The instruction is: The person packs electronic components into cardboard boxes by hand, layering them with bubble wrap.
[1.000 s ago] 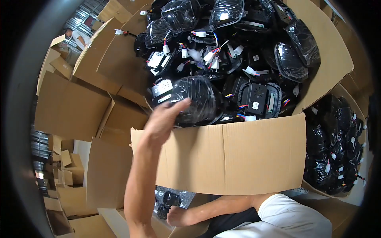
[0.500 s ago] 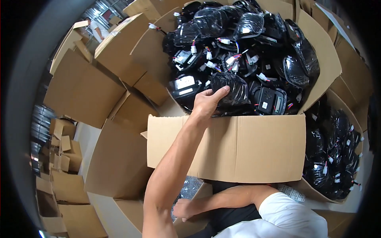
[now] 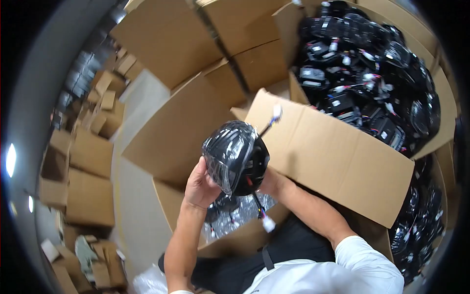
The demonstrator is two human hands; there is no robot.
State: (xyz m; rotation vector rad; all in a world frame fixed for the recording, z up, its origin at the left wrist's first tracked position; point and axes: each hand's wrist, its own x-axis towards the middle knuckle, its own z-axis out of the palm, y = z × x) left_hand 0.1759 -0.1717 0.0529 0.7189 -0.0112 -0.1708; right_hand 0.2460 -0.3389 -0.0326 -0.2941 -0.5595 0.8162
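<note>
A rounded black plastic unit [image 3: 234,156], its domed side wrapped in clear film, is held up in front of me between both hands. Its kind I cannot make out. Cables with white connectors [image 3: 268,224] stick out above and below it. My left hand [image 3: 201,185] grips its left side, thumb up along the film. My right hand [image 3: 270,181] holds the right side, its fingers mostly hidden behind the unit. Just beneath lies an open carton [image 3: 230,241] with clear bubble wrap [image 3: 240,218] and dark units inside.
At upper right, a big carton holds a heap of similar black units [image 3: 352,73]; its front flap [image 3: 328,152] folds down towards me. Another filled carton [image 3: 416,220] stands at right. More cardboard boxes [image 3: 90,196] line the left side beyond a grey floor [image 3: 139,196].
My left hand has come back from the heap with a black unit. My right hand has risen from the lower carton to the unit. The view has swung left.
</note>
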